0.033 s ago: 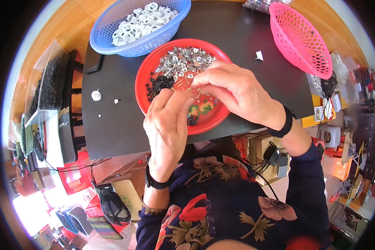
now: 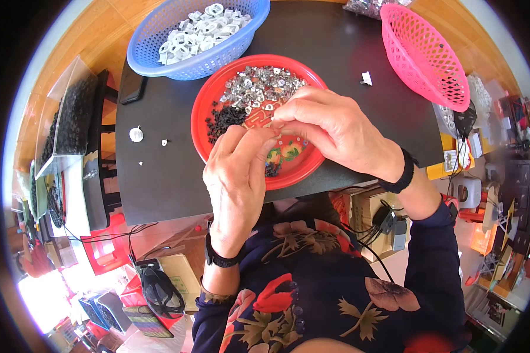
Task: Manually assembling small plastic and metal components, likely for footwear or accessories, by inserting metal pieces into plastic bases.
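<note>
Over a round red plate (image 2: 199,117) my two hands meet, fingertips close together. The fingers of my left hand (image 2: 235,170) are pinched, and so are those of my right hand (image 2: 335,126); whatever sits between them is too small and hidden to name. Beneath and beyond the fingers, the plate carries a heap of small shiny metal-and-clear pieces (image 2: 262,85). Small black parts (image 2: 225,120) are piled at its left side. A few dark bits (image 2: 271,169) lie at the plate's near edge, beside my left hand.
A blue basket (image 2: 197,72) of white plastic parts (image 2: 200,35) stands at the back left of the dark table (image 2: 165,200). Far right is a pink basket (image 2: 424,59). Loose white pieces (image 2: 136,135) and a phone (image 2: 132,88) lie left; another white piece (image 2: 366,78) lies right.
</note>
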Action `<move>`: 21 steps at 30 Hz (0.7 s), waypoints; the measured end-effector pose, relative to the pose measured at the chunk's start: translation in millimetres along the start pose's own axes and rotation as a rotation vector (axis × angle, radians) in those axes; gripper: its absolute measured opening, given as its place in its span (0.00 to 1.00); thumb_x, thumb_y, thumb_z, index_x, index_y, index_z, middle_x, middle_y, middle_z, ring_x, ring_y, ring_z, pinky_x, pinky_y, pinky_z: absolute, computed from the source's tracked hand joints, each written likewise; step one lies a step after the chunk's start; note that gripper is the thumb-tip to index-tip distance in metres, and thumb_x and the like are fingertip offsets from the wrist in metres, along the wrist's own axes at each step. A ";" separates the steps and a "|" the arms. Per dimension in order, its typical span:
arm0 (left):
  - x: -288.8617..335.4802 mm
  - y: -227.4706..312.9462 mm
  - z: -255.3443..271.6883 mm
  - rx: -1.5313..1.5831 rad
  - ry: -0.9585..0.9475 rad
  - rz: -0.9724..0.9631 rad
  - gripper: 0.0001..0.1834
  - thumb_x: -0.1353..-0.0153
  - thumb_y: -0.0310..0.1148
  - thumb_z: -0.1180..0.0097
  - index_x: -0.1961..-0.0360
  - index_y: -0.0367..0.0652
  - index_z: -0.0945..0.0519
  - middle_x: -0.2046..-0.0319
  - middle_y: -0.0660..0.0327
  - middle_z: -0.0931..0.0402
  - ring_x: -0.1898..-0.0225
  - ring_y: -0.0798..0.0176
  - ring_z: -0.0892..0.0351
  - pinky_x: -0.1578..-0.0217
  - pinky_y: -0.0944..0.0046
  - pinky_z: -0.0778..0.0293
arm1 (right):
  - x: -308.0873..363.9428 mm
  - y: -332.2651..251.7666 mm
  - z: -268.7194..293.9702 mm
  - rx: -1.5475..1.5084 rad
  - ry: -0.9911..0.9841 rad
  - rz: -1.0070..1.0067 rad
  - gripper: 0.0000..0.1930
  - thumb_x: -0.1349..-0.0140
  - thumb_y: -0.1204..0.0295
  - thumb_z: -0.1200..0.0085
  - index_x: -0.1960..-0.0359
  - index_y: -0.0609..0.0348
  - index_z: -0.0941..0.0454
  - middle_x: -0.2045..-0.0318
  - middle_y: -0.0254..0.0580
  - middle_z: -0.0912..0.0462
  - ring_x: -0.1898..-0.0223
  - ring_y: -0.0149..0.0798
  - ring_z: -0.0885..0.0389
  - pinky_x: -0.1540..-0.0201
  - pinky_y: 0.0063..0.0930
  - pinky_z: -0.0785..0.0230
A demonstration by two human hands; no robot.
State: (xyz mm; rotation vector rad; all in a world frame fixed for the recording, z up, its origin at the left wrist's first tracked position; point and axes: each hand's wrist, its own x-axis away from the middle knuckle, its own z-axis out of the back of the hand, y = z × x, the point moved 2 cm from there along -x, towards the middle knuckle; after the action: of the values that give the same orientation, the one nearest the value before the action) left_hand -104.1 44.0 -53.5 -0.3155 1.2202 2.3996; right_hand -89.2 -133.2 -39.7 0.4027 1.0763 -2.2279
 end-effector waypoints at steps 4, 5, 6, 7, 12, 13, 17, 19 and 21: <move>2.7 -3.4 1.0 0.078 -0.070 0.053 0.05 0.38 0.25 0.47 0.65 0.34 0.21 0.76 0.60 0.28 0.74 0.64 0.27 0.70 0.68 0.32 | -1.4 -1.6 3.3 -0.085 -0.092 0.001 0.07 0.43 0.78 0.44 0.63 0.59 0.24 0.67 0.41 0.23 0.65 0.45 0.21 0.64 0.34 0.29; 5.3 -7.6 -1.9 0.266 -0.060 0.123 0.05 0.37 0.26 0.48 0.65 0.35 0.21 0.75 0.63 0.28 0.74 0.67 0.29 0.71 0.70 0.34 | -2.0 -2.6 3.2 -0.115 -0.125 -0.003 0.06 0.43 0.77 0.43 0.63 0.59 0.24 0.68 0.40 0.23 0.65 0.46 0.21 0.64 0.34 0.29; 7.2 -10.4 -3.4 0.454 -0.050 0.192 0.06 0.36 0.27 0.48 0.65 0.36 0.21 0.75 0.66 0.28 0.75 0.70 0.31 0.72 0.72 0.36 | -1.9 -3.6 2.1 -0.116 -0.125 -0.002 0.06 0.43 0.77 0.43 0.63 0.59 0.24 0.68 0.40 0.23 0.65 0.46 0.21 0.64 0.34 0.29; 7.1 -9.2 -1.7 0.453 -0.049 0.192 0.06 0.36 0.27 0.48 0.65 0.36 0.21 0.75 0.66 0.28 0.75 0.70 0.31 0.72 0.72 0.36 | -1.6 -5.1 1.3 -0.102 -0.117 0.006 0.06 0.43 0.77 0.44 0.64 0.59 0.25 0.68 0.40 0.23 0.66 0.46 0.21 0.65 0.35 0.30; 12.5 -13.0 -7.8 1.032 -0.200 0.586 0.07 0.34 0.33 0.50 0.65 0.42 0.24 0.77 0.69 0.31 0.76 0.76 0.39 0.74 0.75 0.46 | 2.2 -6.7 -1.0 0.007 -0.123 0.053 0.06 0.45 0.78 0.44 0.65 0.56 0.25 0.68 0.37 0.23 0.66 0.43 0.22 0.65 0.34 0.31; 13.6 -17.0 -8.4 1.032 -0.199 0.586 0.07 0.34 0.33 0.50 0.65 0.42 0.24 0.77 0.69 0.31 0.76 0.76 0.39 0.74 0.75 0.46 | 3.0 -7.2 -1.1 0.064 -0.123 0.114 0.07 0.46 0.78 0.44 0.65 0.54 0.25 0.68 0.36 0.24 0.66 0.42 0.22 0.64 0.33 0.32; 17.1 -26.6 -11.1 1.266 -0.316 0.614 0.06 0.35 0.34 0.46 0.68 0.44 0.24 0.77 0.71 0.30 0.76 0.78 0.40 0.74 0.75 0.47 | 6.5 -10.5 -3.2 0.146 -0.107 0.228 0.09 0.49 0.76 0.45 0.64 0.52 0.25 0.67 0.32 0.25 0.65 0.38 0.23 0.60 0.31 0.35; 17.7 -29.1 -12.3 1.308 -0.342 0.615 0.07 0.36 0.34 0.46 0.69 0.44 0.25 0.77 0.71 0.31 0.77 0.78 0.41 0.75 0.75 0.48 | 6.8 -12.1 -3.6 0.151 -0.101 0.238 0.09 0.48 0.76 0.45 0.64 0.52 0.25 0.68 0.32 0.25 0.66 0.38 0.24 0.61 0.31 0.36; 18.4 -31.3 -13.9 1.411 -0.403 0.632 0.07 0.35 0.35 0.48 0.68 0.44 0.24 0.78 0.71 0.32 0.77 0.77 0.41 0.75 0.75 0.47 | 7.4 -14.3 -3.9 0.155 -0.095 0.248 0.08 0.46 0.76 0.46 0.64 0.52 0.25 0.68 0.31 0.25 0.67 0.38 0.24 0.61 0.31 0.36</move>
State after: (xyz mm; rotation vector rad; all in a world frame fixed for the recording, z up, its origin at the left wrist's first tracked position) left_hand -105.5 54.0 -91.0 1.0229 2.5721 1.2323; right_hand -104.1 -126.3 -37.4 0.4645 0.7628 -2.0913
